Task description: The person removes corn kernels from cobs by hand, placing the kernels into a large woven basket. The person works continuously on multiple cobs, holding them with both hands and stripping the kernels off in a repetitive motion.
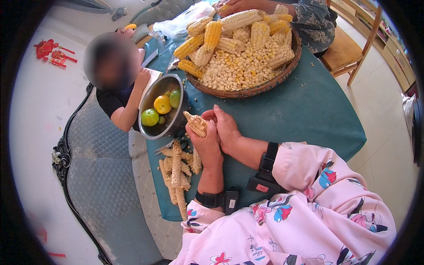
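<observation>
My left hand (208, 145) grips a partly shelled corn cob (196, 124), its bare tapered tip pointing up and to the left. Right beside it, my right hand (229, 129) is cupped against the left one, thumb raised; its fingertips are partly hidden behind the left hand, so whether it grips the cob is unclear. Beyond both hands stands a woven basket (241, 93) heaped with loose kernels (228, 74) and whole pale and yellow corn cobs (241, 20). Stripped cobs (175, 169) lie piled on the table, left of my left forearm.
A metal bowl (145, 132) of citrus fruit (162, 104) stands left of my hands on the green-covered table (318, 109). Scissors (162, 148) lie by the stripped cobs. One person (114, 102) sits at the left by an open book; another person's hands (241, 6) hold corn behind the basket.
</observation>
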The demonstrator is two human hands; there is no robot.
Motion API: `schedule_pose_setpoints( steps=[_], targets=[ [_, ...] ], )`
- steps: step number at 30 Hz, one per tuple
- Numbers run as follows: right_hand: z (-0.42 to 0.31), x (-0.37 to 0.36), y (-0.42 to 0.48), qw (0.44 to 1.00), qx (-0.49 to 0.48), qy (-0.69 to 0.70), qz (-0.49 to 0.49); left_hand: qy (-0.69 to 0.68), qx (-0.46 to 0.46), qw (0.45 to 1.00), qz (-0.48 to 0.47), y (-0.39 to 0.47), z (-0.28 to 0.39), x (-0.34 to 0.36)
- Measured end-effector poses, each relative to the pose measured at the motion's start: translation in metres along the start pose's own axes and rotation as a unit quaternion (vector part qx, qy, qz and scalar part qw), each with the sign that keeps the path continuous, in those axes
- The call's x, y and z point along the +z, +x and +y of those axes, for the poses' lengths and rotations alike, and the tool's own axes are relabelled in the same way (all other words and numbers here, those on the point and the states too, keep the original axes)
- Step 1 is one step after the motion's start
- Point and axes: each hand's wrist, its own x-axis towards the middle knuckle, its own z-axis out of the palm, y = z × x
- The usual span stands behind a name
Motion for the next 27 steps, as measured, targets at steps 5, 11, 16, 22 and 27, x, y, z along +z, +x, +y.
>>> schedule_pose_setpoints(
  steps=[5,11,16,22,27],
  targets=[
    [0.003,0.003,-0.007,0.999,-0.007,-0.041,0.007,0.004,-0.045,0.999,0.019,-0.001,0.010,0.001],
    [0.009,0.001,-0.006,0.998,-0.033,-0.057,-0.014,0.080,0.007,0.996,0.041,-0.001,0.009,0.000],
    [0.005,0.002,-0.006,1.000,-0.013,-0.025,-0.004,0.027,0.008,0.999,0.014,-0.001,0.005,-0.002],
    [0.005,-0.004,-0.001,0.998,-0.034,-0.048,-0.021,0.031,0.009,0.999,0.013,-0.002,0.006,0.005],
    [0.010,-0.004,0.000,0.998,-0.029,-0.043,-0.025,0.058,0.011,0.998,0.010,0.001,0.002,0.001]
  ],
)
